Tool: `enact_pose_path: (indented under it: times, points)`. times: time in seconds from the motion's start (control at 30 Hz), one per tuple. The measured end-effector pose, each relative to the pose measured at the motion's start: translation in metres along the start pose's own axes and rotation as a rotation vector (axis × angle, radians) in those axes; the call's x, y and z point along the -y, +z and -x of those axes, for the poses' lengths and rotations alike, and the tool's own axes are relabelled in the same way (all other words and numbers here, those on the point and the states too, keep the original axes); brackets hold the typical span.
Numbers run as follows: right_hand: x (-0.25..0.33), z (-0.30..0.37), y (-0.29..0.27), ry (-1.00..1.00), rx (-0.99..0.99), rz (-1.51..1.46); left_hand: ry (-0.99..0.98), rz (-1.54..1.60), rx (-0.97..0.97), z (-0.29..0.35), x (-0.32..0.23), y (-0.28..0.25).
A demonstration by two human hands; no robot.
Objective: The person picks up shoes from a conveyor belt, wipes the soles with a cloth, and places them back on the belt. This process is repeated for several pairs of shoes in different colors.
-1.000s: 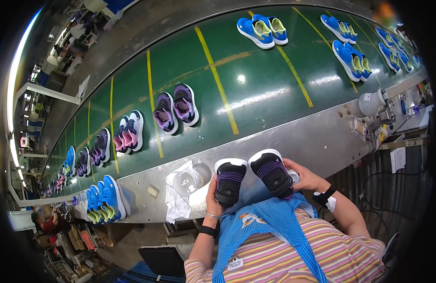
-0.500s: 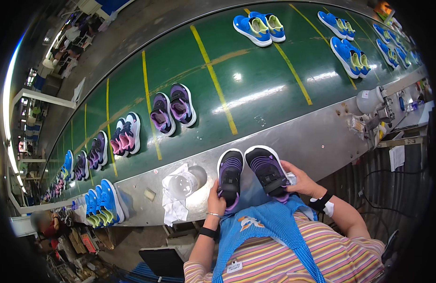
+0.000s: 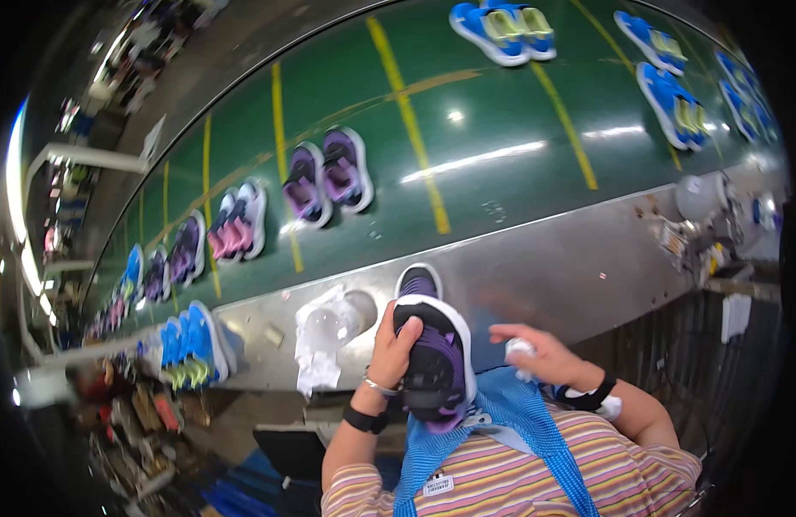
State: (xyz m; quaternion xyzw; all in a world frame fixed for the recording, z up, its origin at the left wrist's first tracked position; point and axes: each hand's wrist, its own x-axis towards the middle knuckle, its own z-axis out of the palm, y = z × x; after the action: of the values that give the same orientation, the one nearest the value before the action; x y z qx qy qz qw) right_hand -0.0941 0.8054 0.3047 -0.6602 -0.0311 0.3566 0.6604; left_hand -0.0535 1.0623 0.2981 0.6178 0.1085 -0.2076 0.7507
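At the lower left of the frame, blue shoes (image 3: pixel 202 340) stand side by side on the metal ledge (image 3: pixel 570 267). Above them, at left of centre, pink-lined shoes (image 3: pixel 239 227) and then purple shoes (image 3: pixel 347 172) rest in pairs on the green belt (image 3: pixel 519 103). Just left of the frame's centre, a white cloth (image 3: pixel 317 370) lies on the ledge, with a clear container (image 3: pixel 327 326) on top of it.

Next comes the left hand (image 3: pixel 393 351), below the centre of the frame. Its thumb lies over the edge of the near shoe (image 3: pixel 437 366), black and purple with a pale sole, and the hand is clamped on that shoe, which is tipped so its upper shows. The far shoe (image 3: pixel 419 281) shows partly behind it, a little higher in the frame; whether the fingers also grip that one is hidden.

To the right, the right hand (image 3: pixel 551 358) is apart from both shoes. Its forefinger stretches toward the left, while the other fingers are bent around a white wad (image 3: pixel 520 350); blur hides how tightly they close.

A blue pair (image 3: pixel 488 33) sits at the top, more blue trainers (image 3: pixel 669 102) at the upper right, and a round white pot (image 3: pixel 698 196) at the right.
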Motion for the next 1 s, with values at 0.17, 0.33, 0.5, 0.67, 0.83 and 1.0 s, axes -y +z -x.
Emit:
enact_pose_path:
  times: [0.17, 0.33, 0.5, 0.67, 0.83, 1.0]
  points:
    - [0.037, -0.053, 0.006, 0.074, 0.083, 0.156, -0.274, -0.014, 0.184, 0.073, 0.012, -0.065]
    - [0.052, -0.143, 0.082, -0.188, 0.145, 0.211, -0.294, 0.135, 0.096, 0.123, 0.049, -0.074]
    - [0.05, -0.206, 0.147, -0.174, 0.207, 0.518, -0.268, 0.17, 0.078, 0.142, 0.055, -0.119]
    - [0.032, -0.23, 0.182, -0.398, 0.123, 0.788, -0.218, 0.217, 0.114, 0.154, 0.056, -0.166]
    - [0.021, -0.246, 0.2, -0.44, 0.139, 1.002, -0.202, 0.22, 0.16, 0.159, 0.055, -0.202]
    - [0.013, -0.252, 0.208, -0.433, 0.151, 1.153, -0.169, 0.188, 0.186, 0.159, 0.05, -0.221]
